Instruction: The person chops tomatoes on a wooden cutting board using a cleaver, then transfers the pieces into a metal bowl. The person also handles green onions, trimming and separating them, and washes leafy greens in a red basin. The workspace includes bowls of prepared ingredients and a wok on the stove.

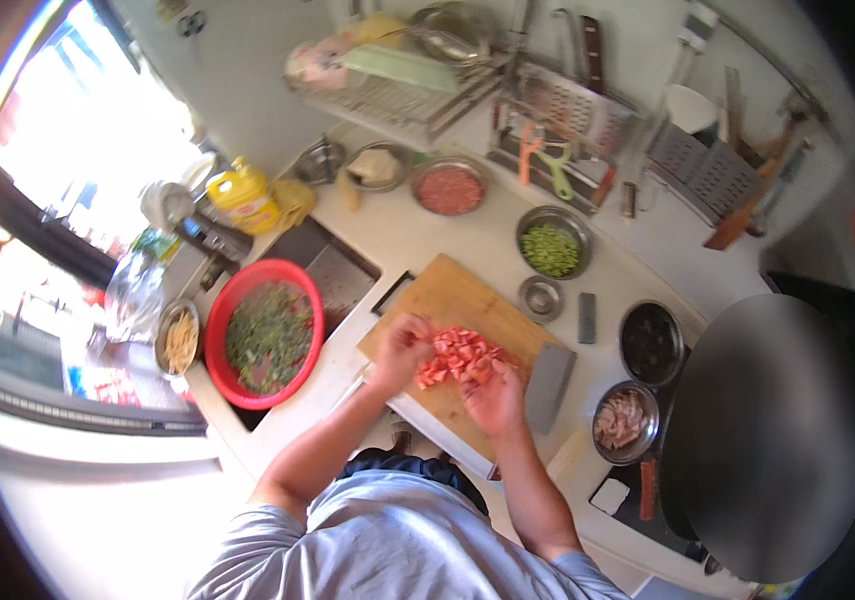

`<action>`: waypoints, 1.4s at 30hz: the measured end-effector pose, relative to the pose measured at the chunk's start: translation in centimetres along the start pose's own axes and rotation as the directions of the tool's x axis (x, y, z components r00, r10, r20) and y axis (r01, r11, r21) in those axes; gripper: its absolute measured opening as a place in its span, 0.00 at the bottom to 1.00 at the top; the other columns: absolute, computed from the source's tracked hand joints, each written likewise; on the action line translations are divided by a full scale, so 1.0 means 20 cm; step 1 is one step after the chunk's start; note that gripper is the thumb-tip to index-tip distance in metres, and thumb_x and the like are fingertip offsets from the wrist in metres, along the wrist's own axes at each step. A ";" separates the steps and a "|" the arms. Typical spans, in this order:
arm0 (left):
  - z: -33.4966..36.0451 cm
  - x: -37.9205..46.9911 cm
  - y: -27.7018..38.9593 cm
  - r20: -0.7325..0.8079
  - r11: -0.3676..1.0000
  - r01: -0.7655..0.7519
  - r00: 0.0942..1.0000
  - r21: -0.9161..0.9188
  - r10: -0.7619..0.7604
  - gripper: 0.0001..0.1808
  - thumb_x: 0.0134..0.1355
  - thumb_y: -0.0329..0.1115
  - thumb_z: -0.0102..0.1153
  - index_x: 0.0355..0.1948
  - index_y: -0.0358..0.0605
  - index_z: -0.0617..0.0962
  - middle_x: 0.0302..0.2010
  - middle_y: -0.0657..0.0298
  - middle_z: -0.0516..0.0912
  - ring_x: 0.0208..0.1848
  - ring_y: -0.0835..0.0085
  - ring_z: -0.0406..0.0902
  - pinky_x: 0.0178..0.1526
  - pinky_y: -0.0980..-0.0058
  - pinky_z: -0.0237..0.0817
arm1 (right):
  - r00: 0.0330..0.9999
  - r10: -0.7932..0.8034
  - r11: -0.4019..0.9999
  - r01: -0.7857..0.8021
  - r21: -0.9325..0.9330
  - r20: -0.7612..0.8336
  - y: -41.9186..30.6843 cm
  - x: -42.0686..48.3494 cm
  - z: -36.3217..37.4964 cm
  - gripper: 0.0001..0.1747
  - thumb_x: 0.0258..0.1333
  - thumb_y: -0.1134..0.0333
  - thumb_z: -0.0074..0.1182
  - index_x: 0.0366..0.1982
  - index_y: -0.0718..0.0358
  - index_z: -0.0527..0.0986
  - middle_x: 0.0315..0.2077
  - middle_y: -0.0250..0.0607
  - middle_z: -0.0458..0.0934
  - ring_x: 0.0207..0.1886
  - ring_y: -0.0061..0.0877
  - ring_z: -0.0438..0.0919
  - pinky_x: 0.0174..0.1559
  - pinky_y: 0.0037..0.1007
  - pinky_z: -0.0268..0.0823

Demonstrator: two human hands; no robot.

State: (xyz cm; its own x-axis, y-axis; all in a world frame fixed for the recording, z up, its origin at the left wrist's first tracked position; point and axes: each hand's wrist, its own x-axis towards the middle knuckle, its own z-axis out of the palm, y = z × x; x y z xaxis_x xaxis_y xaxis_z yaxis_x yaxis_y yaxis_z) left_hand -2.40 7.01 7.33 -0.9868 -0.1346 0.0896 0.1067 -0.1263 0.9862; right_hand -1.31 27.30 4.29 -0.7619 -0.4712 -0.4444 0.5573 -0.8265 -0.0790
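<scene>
Chopped red pieces, which look like tomato (461, 352), lie in a heap on a wooden cutting board (442, 289). At the heap's left edge is my left hand (401, 352), blurred, its fingertips by the pieces. My right hand (493, 394) is at the lower right of the heap, palm partly up and fingers curled, with some red bits at the fingertips. Whether either hand grips anything is unclear. A cleaver with a broad grey blade (550, 386) rests at the board's right edge.
Left of the board, a red basin (219, 375) of leafy greens in water stands over the sink (334, 259). Metal bowls of minced meat (448, 187), chopped green vegetable (549, 250) and sliced meat (622, 420) surround the board. A small metal dish (541, 298) sits behind it.
</scene>
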 end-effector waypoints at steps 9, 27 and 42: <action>-0.09 -0.70 0.23 0.354 0.596 -0.463 0.886 0.656 0.299 0.14 0.47 0.28 0.62 0.38 0.44 0.80 0.50 0.55 0.79 0.56 0.52 0.75 0.58 0.53 0.65 | 0.963 0.199 0.967 -0.162 -0.198 0.181 0.76 -0.08 -0.24 0.20 0.71 0.47 0.39 0.45 0.55 0.72 0.47 0.40 0.74 0.57 0.33 0.73 0.61 0.47 0.67; -1.77 -2.34 0.57 -0.581 0.580 0.244 0.632 0.777 0.513 0.10 0.46 0.21 0.62 0.31 0.43 0.81 0.39 0.58 0.84 0.48 0.58 0.79 0.56 0.58 0.66 | 0.615 0.651 0.459 -0.786 -0.415 -0.445 2.79 -0.05 0.14 0.06 0.70 0.67 0.52 0.39 0.62 0.74 0.38 0.41 0.78 0.42 0.31 0.79 0.44 0.33 0.76; -2.27 -3.04 0.27 -0.985 0.917 0.399 0.163 0.019 -0.050 0.08 0.55 0.25 0.60 0.37 0.39 0.80 0.31 0.66 0.77 0.34 0.77 0.71 0.40 0.75 0.67 | 0.750 0.593 0.119 -0.443 -0.888 -0.295 3.24 -0.02 -0.06 0.16 0.67 0.62 0.57 0.50 0.62 0.72 0.41 0.38 0.80 0.41 0.27 0.81 0.43 0.32 0.77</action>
State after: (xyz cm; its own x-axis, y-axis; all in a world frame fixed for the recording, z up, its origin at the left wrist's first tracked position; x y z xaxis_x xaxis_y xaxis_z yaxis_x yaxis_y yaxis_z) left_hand 63.67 -30.14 0.83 -0.0462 -0.9841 -0.1717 -0.2984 -0.1505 0.9425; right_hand 35.50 -25.60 -1.62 -0.1436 -0.7524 -0.6428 0.6976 0.3838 -0.6051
